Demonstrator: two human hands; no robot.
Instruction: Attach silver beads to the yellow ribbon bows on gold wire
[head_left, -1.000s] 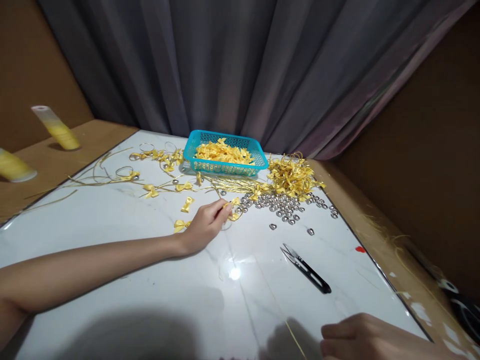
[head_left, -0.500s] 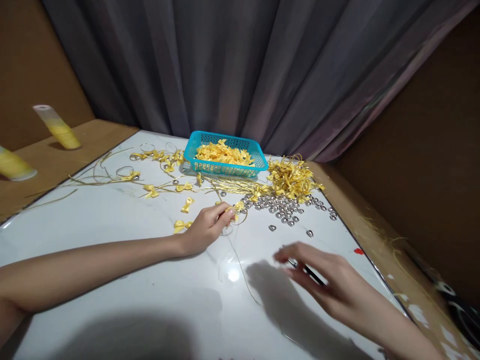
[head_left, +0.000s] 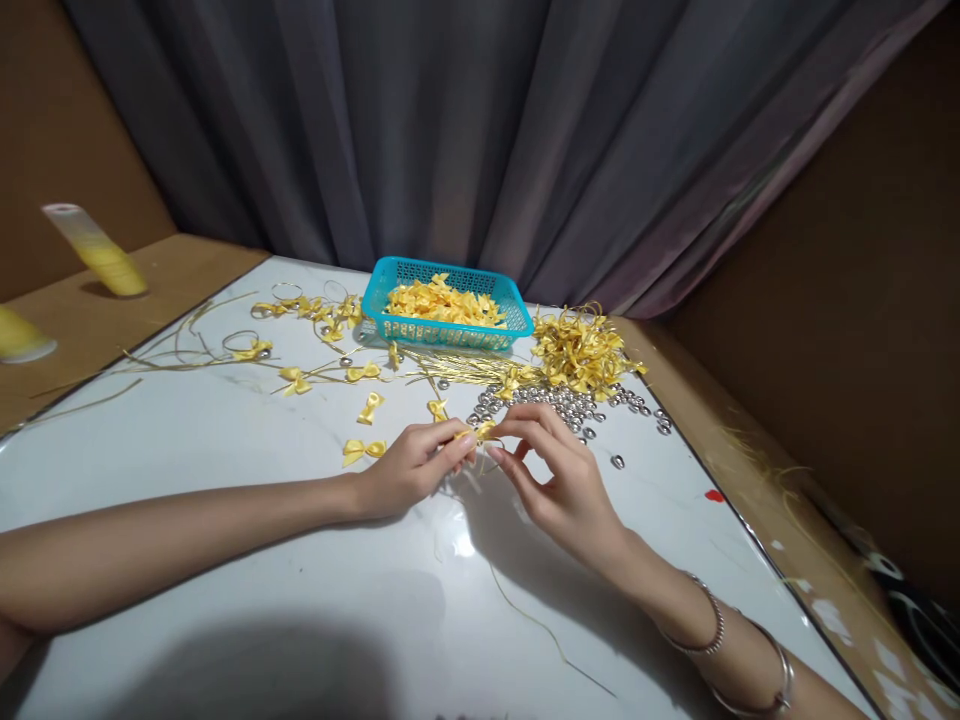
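Observation:
My left hand (head_left: 420, 462) pinches a small yellow ribbon bow (head_left: 486, 430) above the white tabletop. Fingertips of my right hand (head_left: 559, 470) meet the bow's right side, with the thumb beneath by a thin loop of cord. What exactly lies between those right fingertips is partly hidden. Below the hands a thin gold cord (head_left: 536, 622) trails toward the front of the table. Left of my left hand lie loose bows (head_left: 364, 452). Just behind my right hand spreads a pile of small silver beads (head_left: 577, 408).
A turquoise basket (head_left: 450, 335) of yellow bows stands at the back. To its right is a heap of bows with cords (head_left: 581, 350); cut gold cords (head_left: 465, 368) lie in front. Yellow thread spools (head_left: 105, 260) stand left, scissors (head_left: 892, 570) lie at the right edge.
My right hand has moved left and up to the bow in my left hand. The dark slim object seen in it earlier no longer shows. My left hand has barely moved.

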